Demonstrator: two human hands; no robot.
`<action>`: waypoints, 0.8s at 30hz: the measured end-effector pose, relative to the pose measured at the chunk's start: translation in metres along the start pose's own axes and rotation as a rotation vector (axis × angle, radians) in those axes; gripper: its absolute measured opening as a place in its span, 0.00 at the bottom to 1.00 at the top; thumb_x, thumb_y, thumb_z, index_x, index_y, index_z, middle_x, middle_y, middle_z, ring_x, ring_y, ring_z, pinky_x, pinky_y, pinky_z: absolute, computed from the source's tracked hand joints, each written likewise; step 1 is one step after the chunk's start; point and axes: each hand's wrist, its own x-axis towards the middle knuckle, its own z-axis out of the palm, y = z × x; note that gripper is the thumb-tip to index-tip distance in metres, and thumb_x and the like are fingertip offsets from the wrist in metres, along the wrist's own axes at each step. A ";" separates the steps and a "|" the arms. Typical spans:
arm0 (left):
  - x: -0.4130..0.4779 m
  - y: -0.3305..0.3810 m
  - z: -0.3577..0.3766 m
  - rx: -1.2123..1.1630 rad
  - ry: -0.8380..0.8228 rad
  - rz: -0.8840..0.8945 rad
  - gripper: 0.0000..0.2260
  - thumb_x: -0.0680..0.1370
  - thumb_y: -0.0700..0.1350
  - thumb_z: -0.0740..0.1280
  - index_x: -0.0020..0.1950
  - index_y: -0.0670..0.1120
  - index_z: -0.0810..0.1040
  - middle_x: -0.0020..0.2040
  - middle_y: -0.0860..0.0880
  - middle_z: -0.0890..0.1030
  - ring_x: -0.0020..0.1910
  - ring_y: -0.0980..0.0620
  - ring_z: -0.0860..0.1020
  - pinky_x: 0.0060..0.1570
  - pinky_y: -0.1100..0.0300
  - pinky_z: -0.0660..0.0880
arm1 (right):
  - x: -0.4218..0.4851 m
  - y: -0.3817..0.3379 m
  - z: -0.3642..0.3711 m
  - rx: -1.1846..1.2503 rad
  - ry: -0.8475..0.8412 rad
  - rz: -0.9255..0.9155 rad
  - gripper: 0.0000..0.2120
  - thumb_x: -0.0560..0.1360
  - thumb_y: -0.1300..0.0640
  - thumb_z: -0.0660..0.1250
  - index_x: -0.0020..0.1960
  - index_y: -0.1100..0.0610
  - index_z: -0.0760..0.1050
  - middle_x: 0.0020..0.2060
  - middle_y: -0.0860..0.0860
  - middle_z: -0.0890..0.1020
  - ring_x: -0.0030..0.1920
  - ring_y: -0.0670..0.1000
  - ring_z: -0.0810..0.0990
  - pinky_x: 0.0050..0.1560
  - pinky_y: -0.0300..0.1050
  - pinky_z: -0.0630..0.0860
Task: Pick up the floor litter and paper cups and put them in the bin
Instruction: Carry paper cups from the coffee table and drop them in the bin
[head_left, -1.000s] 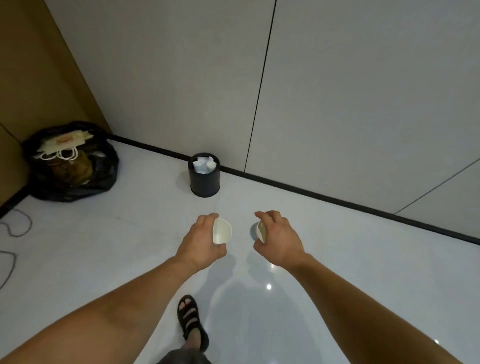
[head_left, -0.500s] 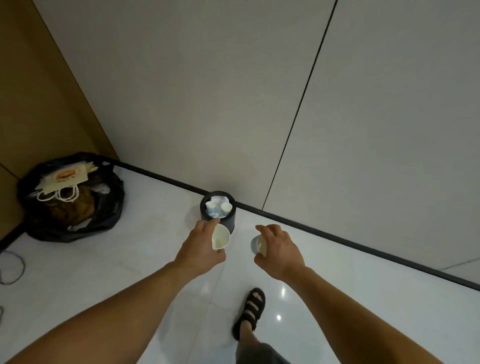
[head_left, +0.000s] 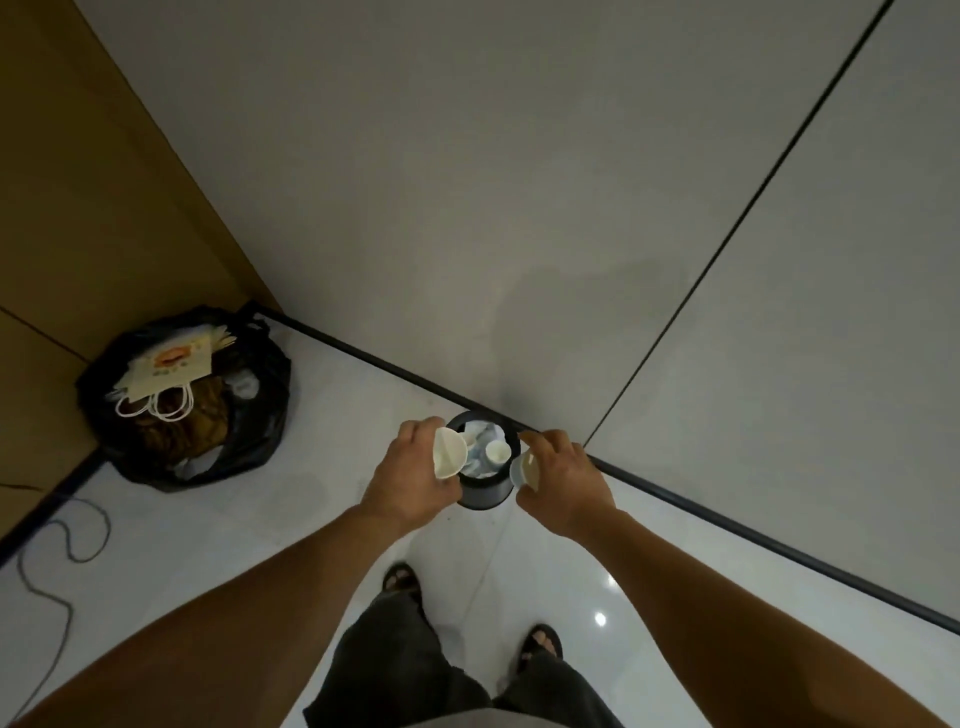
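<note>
Above the black bin (head_left: 485, 499), the left hand (head_left: 410, 480) curls its grip round a white paper cup (head_left: 449, 453) tipped sideways, mouth facing right. The right hand (head_left: 569, 486) grips a second cup (head_left: 523, 470), mouth facing left. Crumpled paper (head_left: 479, 432) fills the bin, which stands on the floor (head_left: 311, 509) by the wall.

Views: one

Head camera, wide-angle, worn on the person's head. It faces forward and steeply down, along both forearms, towards the foot of the grey wall (head_left: 467, 208).
- Frame centre: bin (head_left: 483, 499) on the floor (head_left: 260, 545), near, seen from above, with the left hand (head_left: 410, 483) and right hand (head_left: 569, 488) by its rim.
- Lower edge: the person's own legs and sandalled feet.
- Left side: black bag (head_left: 249, 426) in the corner, farther off
</note>
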 end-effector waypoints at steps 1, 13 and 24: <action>0.019 -0.006 0.001 -0.010 -0.015 0.000 0.36 0.68 0.47 0.75 0.71 0.51 0.62 0.65 0.48 0.66 0.58 0.49 0.71 0.51 0.58 0.72 | 0.014 0.003 0.003 0.015 -0.006 0.020 0.36 0.71 0.48 0.72 0.74 0.47 0.59 0.68 0.50 0.67 0.65 0.55 0.69 0.60 0.47 0.73; 0.241 -0.099 0.069 0.015 -0.222 0.075 0.34 0.72 0.47 0.73 0.73 0.54 0.60 0.69 0.48 0.62 0.64 0.46 0.70 0.55 0.55 0.75 | 0.178 0.042 0.102 0.095 -0.059 0.325 0.35 0.73 0.48 0.71 0.75 0.48 0.58 0.69 0.50 0.66 0.65 0.53 0.69 0.61 0.47 0.72; 0.358 -0.229 0.292 0.038 -0.240 0.096 0.36 0.70 0.46 0.75 0.74 0.52 0.60 0.68 0.48 0.64 0.66 0.47 0.69 0.59 0.55 0.72 | 0.335 0.167 0.313 0.155 0.039 0.377 0.37 0.70 0.47 0.73 0.73 0.47 0.58 0.67 0.51 0.68 0.64 0.55 0.70 0.59 0.49 0.74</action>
